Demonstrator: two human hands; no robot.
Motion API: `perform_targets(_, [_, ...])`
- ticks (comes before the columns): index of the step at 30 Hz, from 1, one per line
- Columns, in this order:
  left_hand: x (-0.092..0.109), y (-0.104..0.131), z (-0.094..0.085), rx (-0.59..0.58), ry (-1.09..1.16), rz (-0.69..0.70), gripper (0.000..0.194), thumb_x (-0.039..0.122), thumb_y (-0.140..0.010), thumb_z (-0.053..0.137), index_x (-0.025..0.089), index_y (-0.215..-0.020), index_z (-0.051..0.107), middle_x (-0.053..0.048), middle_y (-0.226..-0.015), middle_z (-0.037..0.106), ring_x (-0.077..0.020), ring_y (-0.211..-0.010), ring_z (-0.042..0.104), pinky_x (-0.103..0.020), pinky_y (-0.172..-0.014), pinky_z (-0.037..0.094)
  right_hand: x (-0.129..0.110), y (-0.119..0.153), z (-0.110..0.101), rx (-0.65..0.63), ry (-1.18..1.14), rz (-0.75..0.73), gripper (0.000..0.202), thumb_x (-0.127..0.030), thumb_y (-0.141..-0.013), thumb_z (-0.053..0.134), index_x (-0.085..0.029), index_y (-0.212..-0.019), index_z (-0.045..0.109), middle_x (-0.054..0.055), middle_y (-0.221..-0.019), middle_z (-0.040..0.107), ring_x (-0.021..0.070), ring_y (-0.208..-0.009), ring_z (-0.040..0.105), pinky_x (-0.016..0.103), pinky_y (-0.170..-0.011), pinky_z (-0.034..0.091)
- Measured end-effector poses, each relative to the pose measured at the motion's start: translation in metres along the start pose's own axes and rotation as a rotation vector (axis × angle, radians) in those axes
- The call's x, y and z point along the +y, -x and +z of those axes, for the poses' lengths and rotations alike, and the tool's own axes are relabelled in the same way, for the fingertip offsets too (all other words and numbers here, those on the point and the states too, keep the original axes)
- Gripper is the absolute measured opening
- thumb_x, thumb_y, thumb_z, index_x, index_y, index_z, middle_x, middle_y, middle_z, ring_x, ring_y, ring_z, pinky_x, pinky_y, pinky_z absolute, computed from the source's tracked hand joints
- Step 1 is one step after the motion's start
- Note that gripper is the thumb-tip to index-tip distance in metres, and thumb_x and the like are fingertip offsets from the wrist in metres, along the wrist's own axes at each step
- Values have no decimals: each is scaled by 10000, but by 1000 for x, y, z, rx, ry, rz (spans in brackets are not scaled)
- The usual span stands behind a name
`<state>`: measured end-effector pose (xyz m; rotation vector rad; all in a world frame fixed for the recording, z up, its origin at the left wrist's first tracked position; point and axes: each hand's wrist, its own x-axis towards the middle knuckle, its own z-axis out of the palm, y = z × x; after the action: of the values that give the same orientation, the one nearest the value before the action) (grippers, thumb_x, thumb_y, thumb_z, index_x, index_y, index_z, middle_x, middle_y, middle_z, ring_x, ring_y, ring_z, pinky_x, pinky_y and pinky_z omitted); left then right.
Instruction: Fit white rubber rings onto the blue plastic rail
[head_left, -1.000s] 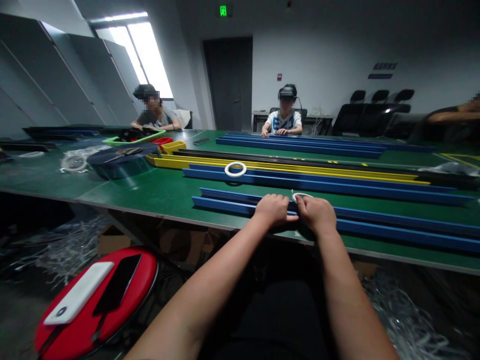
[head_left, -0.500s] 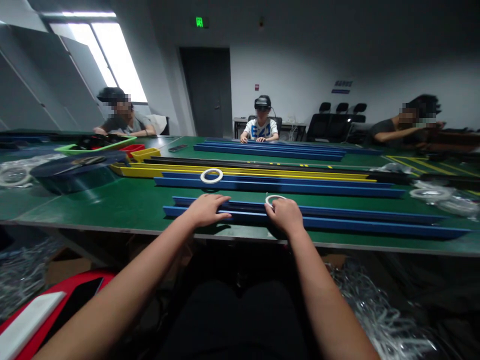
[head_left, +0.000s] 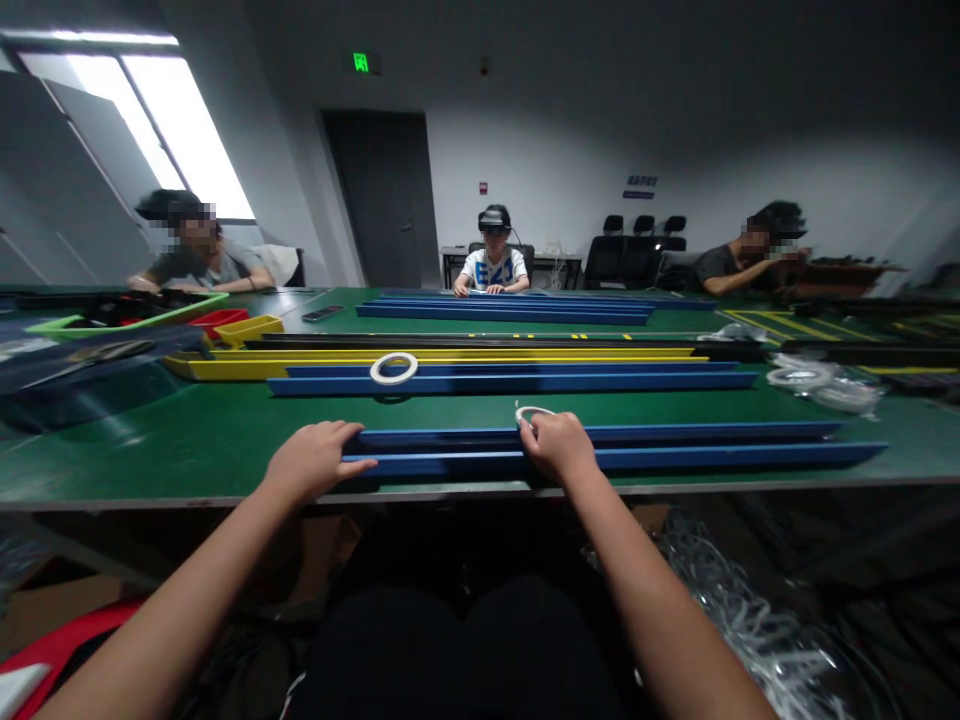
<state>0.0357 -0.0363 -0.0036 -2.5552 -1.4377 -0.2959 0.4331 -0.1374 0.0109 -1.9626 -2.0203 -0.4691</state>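
Long blue channel strips (head_left: 675, 455) lie side by side along the near edge of the green table (head_left: 187, 450). At their left end is my left hand (head_left: 311, 460), thumb and fingers apart around the end of the strips. My right hand (head_left: 556, 445) is closed on a white tape roll (head_left: 532, 411) over the middle of the same strips; a short loose tape end sticks up from the roll. Another white tape roll (head_left: 394, 369) rests on a second set of blue strips (head_left: 487, 383) farther back.
Yellow strips (head_left: 240, 365) and black strips (head_left: 375, 343) lie behind. A dark wrapped roll (head_left: 97, 375) is at left, near yellow (head_left: 253, 330) and red bins (head_left: 220, 322). Bagged rings (head_left: 825, 382) lie at right. Three people sit around the table.
My left hand has moved left along the near strips to their end. My right hand still holds the tape roll over the strips. The camera view has shifted right.
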Motion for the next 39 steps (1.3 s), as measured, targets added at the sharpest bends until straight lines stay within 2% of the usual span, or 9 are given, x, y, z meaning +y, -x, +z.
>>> perform_targets(10, [111,-15,2,69,0,21,764,802,-802,366,191,-1178,627,-142,-1033,685,-328,-970,617,-413,-858,410,105,37,-7,-4,64,2,451,-430,-969,343,-211,-686,617,57,-728,676,190,-745,601,304,-707,336])
perform_targets(13, [125,-17,5,84,33,9,747,790,-807,388,203,-1213,607,-135,-1069,685,-322,-1013,610,-412,-897,398,118,40,-6,-14,49,60,446,-449,-957,359,-216,-670,610,49,-716,663,190,-733,589,303,-668,320])
perform_targets(16, [124,-14,3,107,120,16,696,752,-813,447,227,-1247,593,-125,-1175,665,-322,-1095,588,-425,-964,387,114,40,-6,31,-22,117,426,-450,-959,362,-219,-713,622,47,-765,665,185,-746,582,295,-645,320])
perform_targets(20, [108,-5,-2,144,325,97,561,629,-878,473,244,-1272,578,-86,-1292,617,-282,-1176,558,-407,-1032,393,93,34,-9,262,-187,215,414,-436,-984,330,-210,-774,606,68,-871,654,188,-828,579,284,-695,360])
perform_targets(23, [89,2,-1,180,455,49,500,553,-907,467,238,-1281,569,-78,-1301,609,-257,-1203,549,-392,-1057,401,59,18,-9,335,-295,150,401,-438,-994,325,-212,-805,596,71,-886,641,194,-855,568,287,-740,373])
perform_targets(28, [60,6,17,163,650,-141,537,560,-867,498,215,-1268,588,-90,-1300,617,-275,-1181,575,-425,-1047,434,-28,-24,-2,244,-437,-186,420,-483,-998,326,-209,-820,589,60,-819,623,186,-795,539,299,-753,364])
perform_targets(32, [50,4,23,107,909,-174,549,546,-842,550,202,-1266,596,-96,-1249,656,-267,-1127,617,-419,-1004,473,-84,-42,7,117,-457,-455,413,-500,-994,348,-201,-822,575,55,-854,625,172,-791,515,295,-743,361])
perform_targets(35, [46,3,22,85,1108,-185,533,530,-850,553,194,-1259,610,-97,-1235,671,-250,-1111,631,-399,-987,488,-98,-42,11,55,-450,-575,388,-489,-993,364,-198,-886,597,65,-912,637,183,-868,527,307,-789,373])
perform_targets(39, [44,2,20,66,1103,-192,470,516,-857,556,223,-1208,665,-74,-1230,679,-241,-1098,631,-398,-1002,470,-96,-37,12,10,-528,-636,333,-449,-993,399,-200,-947,615,81,-1005,646,195,-957,538,331,-848,389])
